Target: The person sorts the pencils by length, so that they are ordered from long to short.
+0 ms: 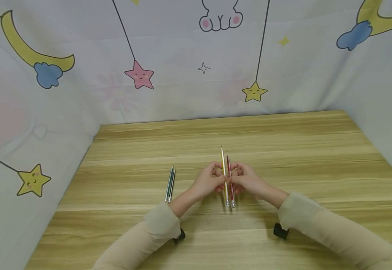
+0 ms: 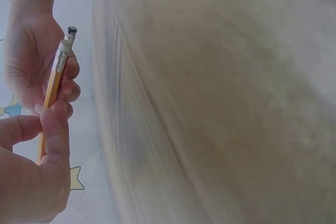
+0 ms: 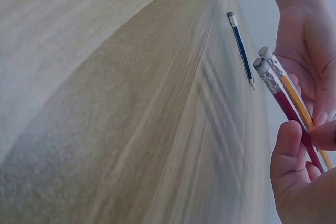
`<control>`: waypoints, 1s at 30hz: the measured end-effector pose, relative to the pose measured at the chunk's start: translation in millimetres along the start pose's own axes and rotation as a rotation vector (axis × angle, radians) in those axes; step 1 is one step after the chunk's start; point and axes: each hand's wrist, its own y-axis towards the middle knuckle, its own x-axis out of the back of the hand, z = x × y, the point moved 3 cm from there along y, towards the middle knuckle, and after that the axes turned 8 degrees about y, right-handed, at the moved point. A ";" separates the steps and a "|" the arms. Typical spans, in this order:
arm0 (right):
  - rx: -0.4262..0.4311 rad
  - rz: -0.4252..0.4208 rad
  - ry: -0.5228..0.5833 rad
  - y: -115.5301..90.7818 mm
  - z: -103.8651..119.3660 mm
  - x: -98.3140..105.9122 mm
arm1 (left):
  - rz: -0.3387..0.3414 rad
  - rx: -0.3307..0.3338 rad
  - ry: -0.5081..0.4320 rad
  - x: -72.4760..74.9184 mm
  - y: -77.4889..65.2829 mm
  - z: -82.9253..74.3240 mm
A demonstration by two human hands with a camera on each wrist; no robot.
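Both hands meet over the middle of the table, holding two pencils side by side. My left hand point(image 1: 209, 180) pinches a yellow pencil point(image 1: 223, 161) between thumb and fingers. Just to its right, my right hand point(image 1: 250, 180) pinches a dark red pencil point(image 1: 229, 165). Both pencils point away from me, with their eraser ends toward me. In the right wrist view the red pencil point(image 3: 286, 106) and the yellow pencil point(image 3: 296, 95) lie close together, with metal bands below their erasers. The left wrist view shows the yellow pencil point(image 2: 54, 80) largely covering the red one.
Two dark green pencils point(image 1: 169, 185) lie together on the wooden table point(image 1: 132, 150), left of the hands. A white cloth point(image 1: 182, 93) printed with stars and moons hangs behind the table and at both sides. Black bands point(image 1: 281, 231) show under the sleeves.
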 end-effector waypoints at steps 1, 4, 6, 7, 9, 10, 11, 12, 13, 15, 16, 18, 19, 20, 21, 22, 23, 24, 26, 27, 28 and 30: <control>0.002 -0.002 -0.002 -0.2 0.1 0.3 | 0.002 0.000 0.002 0.0 0.6 -0.4; 0.004 -0.011 -0.007 -1.1 0.5 1.2 | 0.010 0.002 -0.004 0.3 3.0 -2.4; 0.006 -0.014 -0.006 -1.3 0.2 2.3 | 0.015 0.002 -0.001 1.1 4.4 -4.8; 0.006 -0.015 -0.006 -1.3 0.0 2.9 | 0.017 0.001 0.000 1.7 5.3 -5.8; 0.005 -0.020 -0.001 -1.2 -0.5 4.4 | 0.020 0.001 0.002 3.2 7.0 -8.5; 0.004 -0.023 0.001 -1.2 -0.8 5.3 | 0.019 0.000 0.008 4.1 8.1 -9.5; 0.002 -0.027 0.004 -1.1 -1.1 6.2 | 0.018 0.000 0.010 5.0 9.4 -10.5; 0.000 -0.031 0.005 -1.1 -1.2 7.1 | 0.017 0.003 0.013 5.8 10.9 -11.2; 0.000 -0.035 0.004 -1.2 -1.3 8.0 | 0.015 0.003 0.015 6.6 12.7 -11.8; 0.001 -0.043 0.001 -1.8 -0.9 9.7 | 0.009 0.007 0.016 8.2 16.8 -12.4; 0.002 -0.047 -0.003 -2.2 -0.6 10.4 | 0.006 0.007 0.019 8.9 19.0 -12.6; 0.005 -0.051 -0.013 -3.3 0.4 11.5 | 0.003 0.012 0.017 10.4 23.8 -12.9; 0.006 -0.053 -0.017 -3.7 0.9 12.0 | 0.002 0.010 0.013 10.9 26.6 -12.2; 0.004 -0.057 -0.018 -4.0 1.3 12.5 | 0.000 0.012 0.011 11.6 29.4 -11.9; 0.003 -0.058 -0.020 -4.3 1.8 13.0 | -0.002 0.013 0.014 12.3 32.0 -11.8; 0.005 -0.058 -0.022 -4.6 2.1 13.6 | -0.003 0.012 0.017 13.0 34.8 -11.6; 0.006 -0.059 -0.026 -4.8 2.2 14.2 | -0.004 0.010 0.023 13.8 37.4 -11.4; 0.004 -0.063 -0.026 -4.9 2.4 14.8 | -0.006 0.009 0.033 14.5 40.0 -11.4; 0.011 -0.064 -0.033 -5.5 2.7 15.7 | -0.009 0.004 0.050 16.0 44.6 -12.0; 0.017 -0.063 -0.035 -5.9 2.9 15.9 | -0.010 0.002 0.058 16.6 46.6 -12.6; 0.022 -0.062 -0.038 -6.0 2.8 16.1 | -0.010 0.002 0.064 17.0 48.7 -12.8; 0.028 -0.064 -0.041 -6.5 2.9 16.5 | -0.011 0.014 0.058 17.4 52.5 -13.8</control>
